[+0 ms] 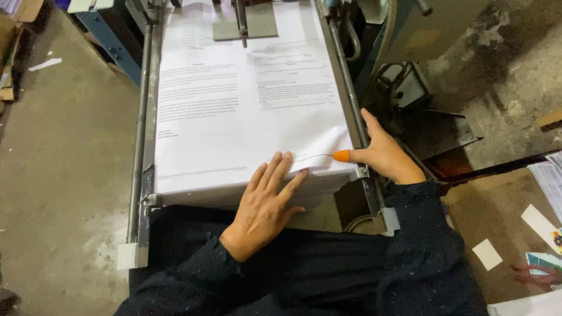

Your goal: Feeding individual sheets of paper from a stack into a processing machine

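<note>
— Where is the left hand [266, 205]?

— Flat on the near edge of the stack of printed sheets [234, 117], around 6 o'clock of the pile. Its fingers [275, 172] are stretched out and slightly spread, pressing on the top sheet, gripping nothing.

— And the right hand [383, 155]?

— At 4 o'clock of the stack, beside the right side rail [345, 88] of the machine's feed tray. The thumb wears an orange rubber fingertip cap [342, 155] and touches the corner of the top sheet, which is lifted into a small curl there. The other fingers lie open along the rail, not closed on anything.

— Where does the stack sit?

— Between the right rail and the left side rail [140, 117], filling the tray. A grey metal plate [243, 23] rests on the paper at 12 o'clock.

— Anything else nearby?

— Loose paper slips [541, 225] on a brown board at 4 o'clock, and concrete floor [64, 164] at 9 o'clock.
</note>
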